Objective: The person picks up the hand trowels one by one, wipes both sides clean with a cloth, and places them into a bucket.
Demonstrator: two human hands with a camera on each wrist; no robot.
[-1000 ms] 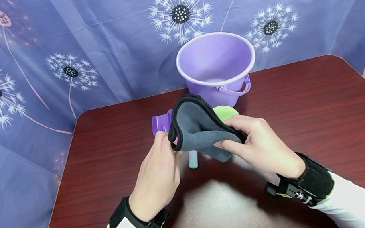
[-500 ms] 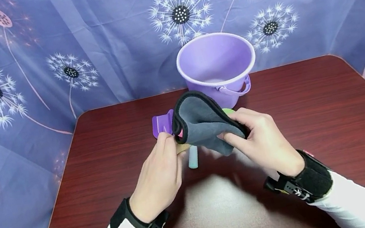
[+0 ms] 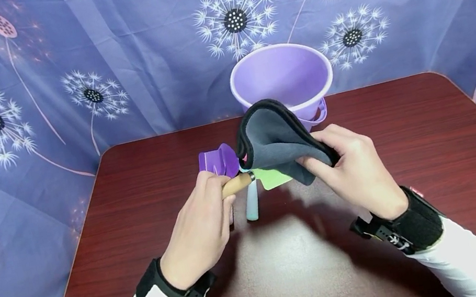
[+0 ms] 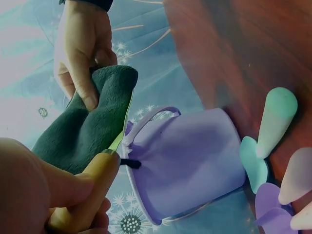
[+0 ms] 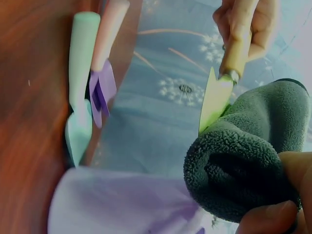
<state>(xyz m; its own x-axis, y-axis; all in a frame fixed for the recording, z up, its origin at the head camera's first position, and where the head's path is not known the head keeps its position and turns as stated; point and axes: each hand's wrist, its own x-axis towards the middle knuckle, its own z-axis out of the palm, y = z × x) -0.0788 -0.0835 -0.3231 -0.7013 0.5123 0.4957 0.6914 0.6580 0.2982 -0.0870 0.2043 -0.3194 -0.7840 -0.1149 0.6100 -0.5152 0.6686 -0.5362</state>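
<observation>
My left hand (image 3: 199,224) grips the wooden handle (image 3: 237,184) of a garden trowel with a light green blade (image 3: 273,178). My right hand (image 3: 356,170) pinches a grey cloth (image 3: 276,136) with a black edge, bunched around part of that blade. In the right wrist view, the bare part of the green blade (image 5: 214,105) runs from the metal collar down to the folded cloth (image 5: 234,165). The left wrist view has the cloth (image 4: 92,122) hiding most of the blade, with the wooden handle (image 4: 95,183) under my left thumb.
Behind the cloth stands a purple bucket (image 3: 278,77), its handle hanging at the front right. A purple-bladed tool (image 3: 216,162) and a turquoise trowel with a pale handle (image 3: 252,204) lie on the red-brown table (image 3: 411,155). A patterned blue curtain (image 3: 154,52) hangs behind.
My right hand and the cloth have moved up and right, away from the left hand. The wooden handle and the lower part of the green blade have come into sight.
</observation>
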